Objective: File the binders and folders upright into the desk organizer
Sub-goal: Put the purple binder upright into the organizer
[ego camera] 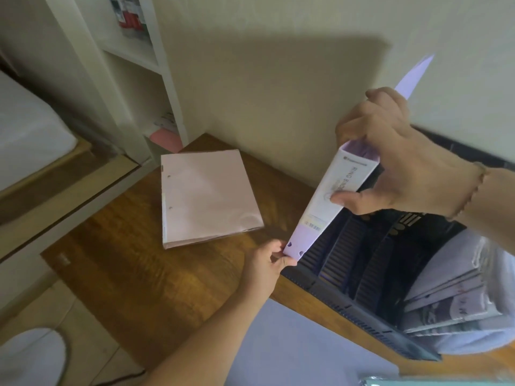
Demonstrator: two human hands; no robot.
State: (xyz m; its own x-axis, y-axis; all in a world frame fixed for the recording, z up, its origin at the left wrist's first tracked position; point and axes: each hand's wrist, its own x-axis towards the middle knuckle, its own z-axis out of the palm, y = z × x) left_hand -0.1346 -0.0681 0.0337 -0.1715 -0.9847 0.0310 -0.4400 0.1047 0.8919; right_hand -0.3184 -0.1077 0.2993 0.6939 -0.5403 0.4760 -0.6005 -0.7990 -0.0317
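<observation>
A lilac ring binder (328, 201) is held spine toward me, tilted over the left end of the black slotted desk organizer (342, 260). My right hand (404, 165) grips its upper end, thumb on the spine label. My left hand (267, 260) pinches its lower corner beside the organizer's left edge. A pink binder (209, 196) lies flat on the wooden desk (139, 268), to the left. Several folders (457, 299) stand in the organizer's right slots.
A white shelf unit (145, 79) stands beyond the desk's far left corner, against the cream wall. A bed (28, 129) is at far left. A pale blue sheet (301, 344) lies at the desk's near edge. A white stool (30, 355) sits bottom left.
</observation>
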